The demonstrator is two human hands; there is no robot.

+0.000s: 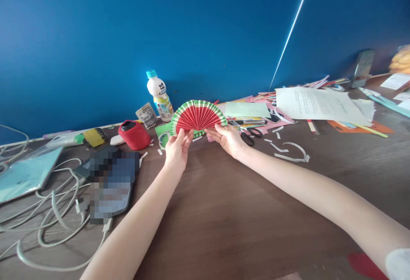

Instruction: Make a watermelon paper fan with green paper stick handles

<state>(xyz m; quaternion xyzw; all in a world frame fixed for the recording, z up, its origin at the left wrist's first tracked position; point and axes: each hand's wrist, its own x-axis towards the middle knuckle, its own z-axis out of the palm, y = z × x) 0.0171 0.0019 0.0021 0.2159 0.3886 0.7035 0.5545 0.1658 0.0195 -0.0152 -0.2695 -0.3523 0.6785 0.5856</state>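
Between my two hands a pleated paper fan (199,116) is spread in a half circle, red inside with a white band and a green rim, like a watermelon slice. My left hand (178,148) pinches its lower left end between thumb and fingers. At the lower right end, my right hand (226,139) grips it the same way. The fan is held up above the table, its curved edge upward. Behind my right hand lie black-handled scissors (251,134). A roll of tape (164,140) sits just left of my left hand, partly hidden by the fan.
A drink bottle (161,98) stands against the blue wall (198,28). Left are a red spool (134,135), a phone (117,186) and tangled white cables (53,220). Right lie paper strips (293,154), a printed sheet (320,104) and coloured paper (248,110) on the brown table (230,216).
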